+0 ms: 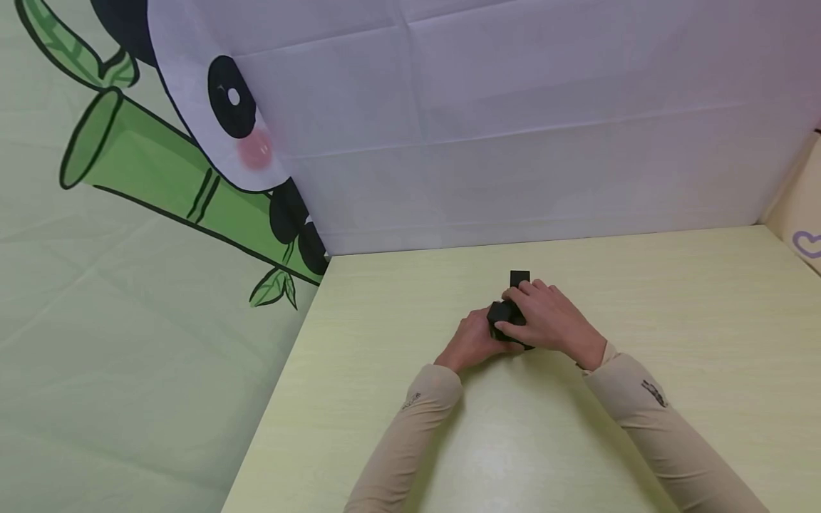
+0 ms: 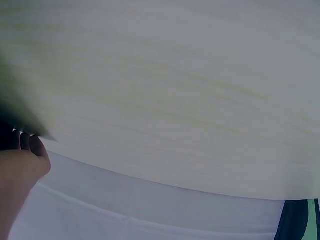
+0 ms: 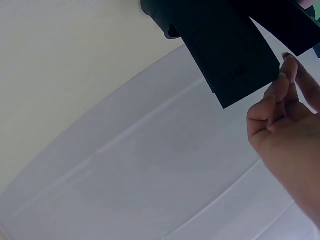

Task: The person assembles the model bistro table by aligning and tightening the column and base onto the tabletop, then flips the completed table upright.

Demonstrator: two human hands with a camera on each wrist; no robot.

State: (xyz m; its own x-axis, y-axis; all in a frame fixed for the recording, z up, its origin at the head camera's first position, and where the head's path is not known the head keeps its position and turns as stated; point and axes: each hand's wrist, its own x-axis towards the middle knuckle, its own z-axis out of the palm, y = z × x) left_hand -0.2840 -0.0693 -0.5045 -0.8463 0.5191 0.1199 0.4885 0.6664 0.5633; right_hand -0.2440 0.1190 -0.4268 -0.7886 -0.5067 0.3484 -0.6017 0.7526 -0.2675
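Observation:
Both hands are on a black object above the middle of the table. Its kind is not clear; it has a blocky body and a flat rectangular end. The left hand grips it from the left and below, its fingers partly hidden behind it. From the right, the right hand holds it with thumb and fingers. In the right wrist view, the black object shows a long flat panel with faint marks and a second dark strip; the right hand has curled fingers at its edge. The left wrist view catches the left hand only at its border.
The pale wooden table meets a white cloth wall at the back. A green cloth printed with a panda and bamboo hangs at the left. At the far right stands a cream panel with a purple heart outline.

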